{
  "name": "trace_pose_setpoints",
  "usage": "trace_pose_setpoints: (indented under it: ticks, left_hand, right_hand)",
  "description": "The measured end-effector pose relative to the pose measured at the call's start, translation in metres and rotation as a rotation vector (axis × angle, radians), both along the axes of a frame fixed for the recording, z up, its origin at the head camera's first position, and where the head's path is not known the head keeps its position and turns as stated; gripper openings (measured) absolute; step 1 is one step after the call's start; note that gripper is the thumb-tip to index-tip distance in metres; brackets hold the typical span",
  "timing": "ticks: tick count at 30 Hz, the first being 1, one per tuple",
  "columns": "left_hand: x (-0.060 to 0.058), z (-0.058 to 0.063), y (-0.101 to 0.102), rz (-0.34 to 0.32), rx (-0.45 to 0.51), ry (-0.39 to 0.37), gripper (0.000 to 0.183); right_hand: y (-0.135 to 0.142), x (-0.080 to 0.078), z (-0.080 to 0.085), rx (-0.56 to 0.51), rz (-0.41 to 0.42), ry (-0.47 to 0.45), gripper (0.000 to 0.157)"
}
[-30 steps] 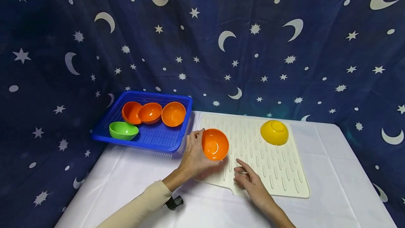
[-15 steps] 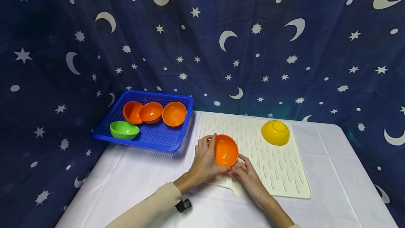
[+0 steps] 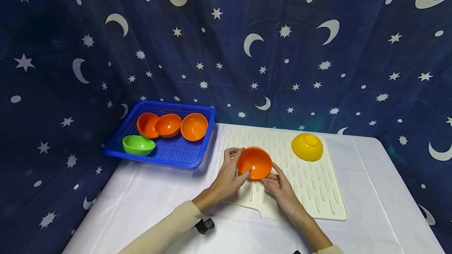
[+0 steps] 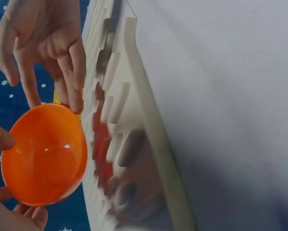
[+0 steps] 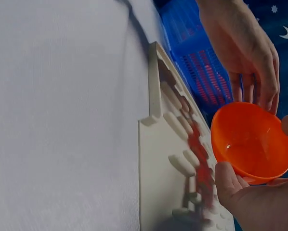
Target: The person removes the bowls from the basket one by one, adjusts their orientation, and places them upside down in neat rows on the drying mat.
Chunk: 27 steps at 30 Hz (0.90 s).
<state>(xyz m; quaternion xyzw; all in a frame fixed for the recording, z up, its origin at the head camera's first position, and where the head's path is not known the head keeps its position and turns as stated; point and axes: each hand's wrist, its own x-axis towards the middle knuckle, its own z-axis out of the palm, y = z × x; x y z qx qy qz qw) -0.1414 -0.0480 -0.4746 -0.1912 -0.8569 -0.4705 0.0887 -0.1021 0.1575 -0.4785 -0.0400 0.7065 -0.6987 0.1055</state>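
Above the cream mat an orange bowl (image 3: 255, 163) hangs between the two hands, its inside facing up toward the head camera. The left hand (image 3: 227, 173) grips its left side, thumb over the rim and inside; the fingers go behind the wall. On the right side, the right hand (image 3: 280, 191) holds the bowl, a finger along the rim and others under it. From the right wrist view, right-hand fingertips (image 5: 226, 179) lie against the outer wall of the bowl (image 5: 252, 139). Under the bowl (image 4: 45, 154) in the left wrist view, a reddish reflection shows on the mat.
The cream ridged mat (image 3: 318, 191) lies on a white-clothed table (image 3: 367, 191). An overturned yellow bowl (image 3: 307, 147) rests at its back right. At the left stands a blue basket (image 3: 176, 156) with a green bowl (image 3: 138, 145) and several orange bowls (image 3: 194, 127). Starry dark-blue cloth (image 3: 226, 42) hangs behind.
The orange bowl has moved right over the mat, from the left hand alone into both hands. The right hand has come up to its right side, and the left thumb has moved inside the rim.
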Motion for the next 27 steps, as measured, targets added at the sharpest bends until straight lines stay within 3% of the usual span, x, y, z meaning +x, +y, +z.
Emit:
trace_pose_setpoints:
  ticks: [8,13,21,27]
  left_hand:
    - [-0.001,0.002,0.000,0.008,-0.060,-0.005,0.066]
    - [-0.003,0.001,0.002,0.003,-0.048,-0.037,0.068]
    - [-0.018,0.004,0.012,-0.025,0.054,-0.153,0.059]
    - [-0.030,-0.001,0.022,-0.004,0.021,-0.248,0.070]
  right_hand:
    - [0.008,-0.009,0.000,0.079,0.001,0.055,0.072]
    - [0.011,-0.016,0.001,0.091,0.011,0.086,0.071]
    - [0.020,-0.040,-0.003,0.164,0.027,0.121,0.069]
    - [0.024,-0.058,-0.012,0.285,0.032,0.133,0.071]
